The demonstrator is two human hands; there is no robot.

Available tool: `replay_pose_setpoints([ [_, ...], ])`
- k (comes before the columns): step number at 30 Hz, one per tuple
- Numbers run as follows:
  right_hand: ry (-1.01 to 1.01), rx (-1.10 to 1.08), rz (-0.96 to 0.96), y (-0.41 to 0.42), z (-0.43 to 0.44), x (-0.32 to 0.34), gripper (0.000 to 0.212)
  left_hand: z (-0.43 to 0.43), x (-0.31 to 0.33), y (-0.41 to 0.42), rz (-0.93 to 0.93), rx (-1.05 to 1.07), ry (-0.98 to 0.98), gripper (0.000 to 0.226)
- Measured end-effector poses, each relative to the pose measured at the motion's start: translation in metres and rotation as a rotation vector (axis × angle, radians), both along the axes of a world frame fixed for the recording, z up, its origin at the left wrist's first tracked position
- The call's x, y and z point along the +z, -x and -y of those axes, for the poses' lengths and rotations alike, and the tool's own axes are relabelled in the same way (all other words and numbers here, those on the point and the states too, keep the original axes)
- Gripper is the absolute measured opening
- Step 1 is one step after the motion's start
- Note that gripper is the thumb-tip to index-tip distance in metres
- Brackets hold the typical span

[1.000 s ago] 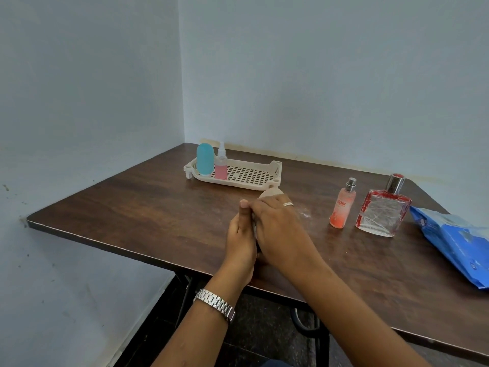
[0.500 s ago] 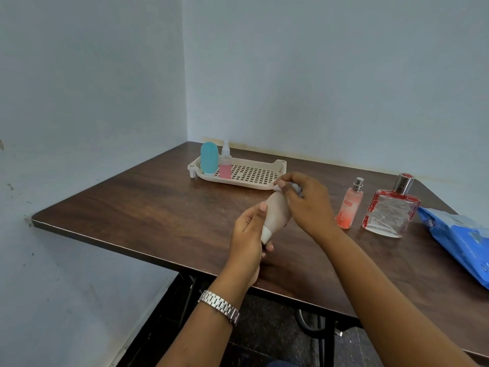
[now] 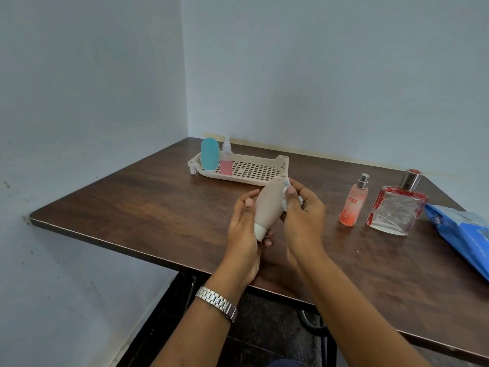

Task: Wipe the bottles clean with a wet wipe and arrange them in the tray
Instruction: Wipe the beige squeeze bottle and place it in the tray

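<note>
My left hand (image 3: 242,234) grips a beige squeeze bottle (image 3: 268,205) near its white cap, which points down toward me. My right hand (image 3: 304,215) pinches a crumpled white wet wipe (image 3: 287,193) against the bottle's right side. Both are held above the table's front middle. The cream perforated tray (image 3: 254,172) stands behind them with a blue bottle (image 3: 209,154) and a small pink spray bottle (image 3: 226,158) upright at its left end. On the table to the right stand a slim orange-pink spray bottle (image 3: 354,201) and a square glass perfume bottle (image 3: 398,206).
A blue wet-wipe pack (image 3: 461,230) lies at the table's right edge. The dark wooden table (image 3: 137,205) sits in a corner, with walls to the left and behind. Its front edge runs just below my wrists.
The beige bottle came out from under my hands and is lifted and tilted. My right hand moved from its top down along its right side with the wipe.
</note>
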State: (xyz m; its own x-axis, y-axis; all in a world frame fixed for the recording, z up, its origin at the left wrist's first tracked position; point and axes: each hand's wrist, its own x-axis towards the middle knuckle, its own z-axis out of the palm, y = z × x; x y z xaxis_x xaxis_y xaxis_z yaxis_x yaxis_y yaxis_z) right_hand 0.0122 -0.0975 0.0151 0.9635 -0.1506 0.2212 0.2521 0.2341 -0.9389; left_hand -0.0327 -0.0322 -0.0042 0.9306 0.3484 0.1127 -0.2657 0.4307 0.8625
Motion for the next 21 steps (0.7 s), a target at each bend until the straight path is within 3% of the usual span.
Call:
replay_pose_setpoints([
  [5, 0.052, 0.036, 0.045, 0.013, -0.005, 0.0, 0.027, 0.003, -0.004, -0.005, 0.046, 0.053, -0.095, 0.026],
  [9, 0.236, 0.114, 0.21, 0.035, -0.012, -0.001, 0.031, 0.002, -0.004, -0.005, -0.009, -0.019, -0.108, 0.046],
  [16, 0.649, 0.182, 0.428, 0.051, -0.013, -0.017, 0.043, -0.013, 0.003, -0.005, -0.06, -0.112, 0.169, 0.086],
  [21, 0.772, 0.162, 0.511, 0.047, -0.002, -0.021, 0.045, -0.01, 0.007, 0.0, -0.067, -0.165, 0.339, 0.075],
])
